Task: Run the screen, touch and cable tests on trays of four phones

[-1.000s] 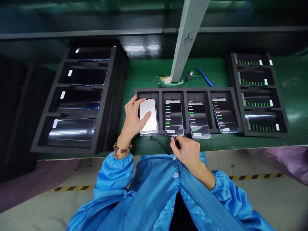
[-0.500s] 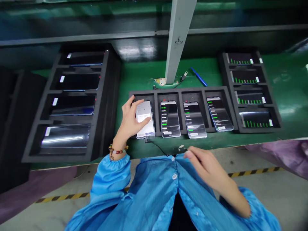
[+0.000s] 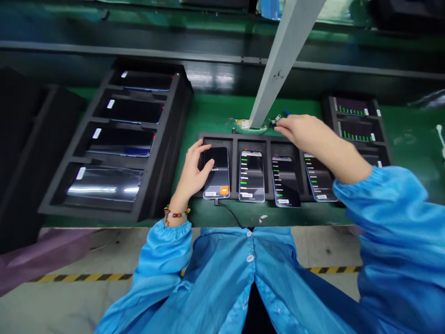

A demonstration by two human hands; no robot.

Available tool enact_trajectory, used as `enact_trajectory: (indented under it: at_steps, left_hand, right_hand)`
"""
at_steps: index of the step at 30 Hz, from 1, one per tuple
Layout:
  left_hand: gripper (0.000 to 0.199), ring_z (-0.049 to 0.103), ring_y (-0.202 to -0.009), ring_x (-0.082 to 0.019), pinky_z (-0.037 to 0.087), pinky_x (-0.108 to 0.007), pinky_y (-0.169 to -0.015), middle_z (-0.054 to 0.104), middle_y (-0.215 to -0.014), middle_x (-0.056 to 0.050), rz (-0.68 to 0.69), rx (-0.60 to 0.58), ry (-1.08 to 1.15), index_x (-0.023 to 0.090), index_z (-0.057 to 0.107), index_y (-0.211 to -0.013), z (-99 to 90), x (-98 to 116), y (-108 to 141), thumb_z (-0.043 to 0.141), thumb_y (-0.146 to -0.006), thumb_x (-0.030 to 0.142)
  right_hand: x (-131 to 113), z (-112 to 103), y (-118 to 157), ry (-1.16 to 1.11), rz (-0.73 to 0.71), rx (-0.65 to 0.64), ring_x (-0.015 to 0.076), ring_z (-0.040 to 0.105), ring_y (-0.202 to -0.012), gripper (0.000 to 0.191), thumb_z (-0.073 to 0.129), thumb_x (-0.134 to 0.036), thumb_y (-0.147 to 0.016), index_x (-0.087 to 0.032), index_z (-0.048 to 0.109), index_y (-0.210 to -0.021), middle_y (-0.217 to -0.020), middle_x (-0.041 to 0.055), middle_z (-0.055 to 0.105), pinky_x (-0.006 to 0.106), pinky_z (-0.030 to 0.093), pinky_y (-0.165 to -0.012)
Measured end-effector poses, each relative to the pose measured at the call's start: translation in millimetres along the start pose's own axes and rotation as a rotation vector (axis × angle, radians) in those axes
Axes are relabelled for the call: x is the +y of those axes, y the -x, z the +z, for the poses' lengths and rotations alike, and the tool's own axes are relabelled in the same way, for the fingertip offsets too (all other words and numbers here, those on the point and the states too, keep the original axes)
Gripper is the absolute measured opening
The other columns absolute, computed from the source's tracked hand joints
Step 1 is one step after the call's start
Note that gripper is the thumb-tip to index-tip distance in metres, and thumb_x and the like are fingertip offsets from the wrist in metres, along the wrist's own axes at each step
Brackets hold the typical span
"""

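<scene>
My left hand lies open along the left edge of a smartphone, thumb and fingers spread around its upper corner. That phone has a dark screen with an orange button, and a black cable is plugged into its lower end. It leans in the leftmost slot of a black foam tray. Behind the tray, my right hand pinches the dark plug end of a short USB cable by the post's foot. Other tray slots hold a second phone, a third phone and a fourth phone, all showing text lists.
A stack of black trays with phones stands at the left. Another phone tray is at the right, partly behind my right arm. A grey post rises behind the middle tray. A blue pen is mostly hidden by my hand.
My right hand has moved from above my lap to the cable behind the tray. The leftmost phone's screen has turned from white to dark. My left hand remains beside it; the view has shifted.
</scene>
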State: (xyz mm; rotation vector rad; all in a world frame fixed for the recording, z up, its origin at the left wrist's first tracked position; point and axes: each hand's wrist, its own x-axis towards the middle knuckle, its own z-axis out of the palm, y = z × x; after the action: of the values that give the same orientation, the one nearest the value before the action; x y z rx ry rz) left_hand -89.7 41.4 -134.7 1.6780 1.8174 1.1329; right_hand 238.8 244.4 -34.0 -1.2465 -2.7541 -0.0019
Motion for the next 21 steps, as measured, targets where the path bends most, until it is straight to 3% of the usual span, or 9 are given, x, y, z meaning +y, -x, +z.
enact_trajectory:
  at_steps: [3,5,7,8,9,11,14,17,21]
  left_hand:
    - [0.048,0.044,-0.164,-0.031,0.034,-0.057,-0.138,0.049,-0.172,-0.015,-0.014,0.000,-0.001,0.026,0.062,-0.146,1.2,0,0,0.060,-0.107,0.054]
    - [0.047,0.043,-0.165,-0.030,0.034,-0.057,-0.138,0.049,-0.172,-0.015,-0.016,-0.005,-0.003,0.026,0.062,-0.146,1.1,0,0,0.059,-0.108,0.053]
    - [0.045,0.043,-0.164,-0.030,0.033,-0.056,-0.138,0.050,-0.171,-0.015,-0.014,-0.005,-0.010,0.026,0.063,-0.145,0.8,0,-1,0.058,-0.109,0.053]
    - [0.045,0.044,-0.164,-0.030,0.033,-0.056,-0.139,0.051,-0.170,-0.014,-0.011,0.001,-0.014,0.027,0.064,-0.144,0.7,0,-1,0.057,-0.109,0.053]
    - [0.044,0.045,-0.163,-0.030,0.033,-0.055,-0.139,0.052,-0.169,-0.014,-0.009,0.008,-0.015,0.027,0.065,-0.144,0.8,0,-1,0.056,-0.110,0.053]
    - [0.042,0.047,-0.161,-0.029,0.033,-0.054,-0.139,0.054,-0.166,-0.014,-0.008,0.028,-0.008,0.027,0.067,-0.142,1.0,0,-2,0.055,-0.110,0.052]
    - [0.041,0.049,-0.159,-0.028,0.034,-0.052,-0.138,0.056,-0.164,-0.013,-0.015,0.044,0.004,0.027,0.068,-0.139,1.3,-1,-2,0.053,-0.111,0.053]
    - [0.041,0.050,-0.158,-0.029,0.034,-0.052,-0.138,0.056,-0.164,-0.012,-0.020,0.041,-0.001,0.027,0.069,-0.137,1.3,-1,-3,0.051,-0.112,0.054]
    - [0.039,0.049,-0.159,-0.028,0.034,-0.052,-0.138,0.058,-0.163,-0.012,-0.004,0.047,-0.005,0.026,0.070,-0.135,1.2,1,-3,0.051,-0.112,0.052]
  right_hand:
    - [-21,22,-30,0.040,0.002,-0.095,0.0287,0.070,-0.114,0.045,0.052,-0.040,-0.117,-0.003,0.072,-0.130,-0.131,0.0233,0.072,0.044,0.052,-0.097]
    - [-48,15,-15,0.003,0.025,-0.045,0.0310,0.067,-0.121,0.044,0.060,-0.038,-0.114,-0.001,0.069,-0.135,-0.138,0.0257,0.068,0.045,0.053,-0.098]
    - [-80,0,25,-0.112,0.004,0.003,0.0278,0.068,-0.120,0.039,0.056,-0.039,-0.116,-0.007,0.070,-0.135,-0.132,0.0205,0.071,0.040,0.053,-0.096]
    - [-98,-6,52,-0.205,-0.012,0.003,0.0241,0.071,-0.110,0.036,0.054,-0.041,-0.116,-0.011,0.073,-0.124,-0.119,0.0151,0.075,0.037,0.054,-0.092]
    - [-117,-11,80,-0.307,-0.042,-0.031,0.0203,0.072,-0.096,0.038,0.052,-0.045,-0.117,-0.015,0.075,-0.112,-0.103,0.0100,0.076,0.034,0.055,-0.086]
    - [-154,-11,131,-0.467,-0.125,-0.212,0.0178,0.072,-0.084,0.045,0.048,-0.051,-0.118,-0.019,0.077,-0.105,-0.092,0.0051,0.076,0.032,0.057,-0.078]
    - [-199,13,177,-0.514,-0.073,-0.252,0.0260,0.077,-0.104,0.045,0.055,-0.053,-0.114,-0.015,0.074,-0.130,-0.114,0.0114,0.079,0.038,0.064,-0.084]
    - [-224,45,181,-0.590,0.041,-0.180,0.0286,0.075,-0.118,0.045,0.056,-0.046,-0.115,-0.013,0.066,-0.144,-0.129,0.0155,0.077,0.041,0.066,-0.095]
    - [-240,70,161,-0.683,0.072,-0.127,0.0270,0.076,-0.116,0.044,0.056,-0.046,-0.114,-0.015,0.065,-0.145,-0.124,0.0139,0.079,0.039,0.064,-0.100]
